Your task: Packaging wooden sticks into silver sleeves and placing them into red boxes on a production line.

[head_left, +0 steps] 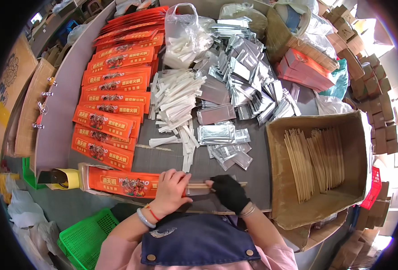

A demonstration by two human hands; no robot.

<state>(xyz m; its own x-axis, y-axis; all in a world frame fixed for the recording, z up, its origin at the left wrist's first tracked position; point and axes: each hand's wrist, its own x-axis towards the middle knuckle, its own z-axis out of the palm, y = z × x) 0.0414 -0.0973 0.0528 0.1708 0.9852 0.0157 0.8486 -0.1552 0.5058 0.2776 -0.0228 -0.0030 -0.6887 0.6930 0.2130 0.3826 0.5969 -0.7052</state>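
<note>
A long red printed packet lies flat in a narrow cardboard holder along the table's near edge. My left hand, bare with a bracelet at the wrist, closes over the packet's right end. From that end a pair of wooden chopsticks sticks out to the right. My right hand, in a black glove, grips these chopsticks near their outer part. Something clear or silvery lies beneath the chopsticks, too small to make out. How far the chopsticks reach inside the packet is hidden by my left hand.
Overlapping red packets fill the table's left. White paper strips and silvery sachets are heaped in the middle. A cardboard box of chopsticks stands right; a green basket sits below left.
</note>
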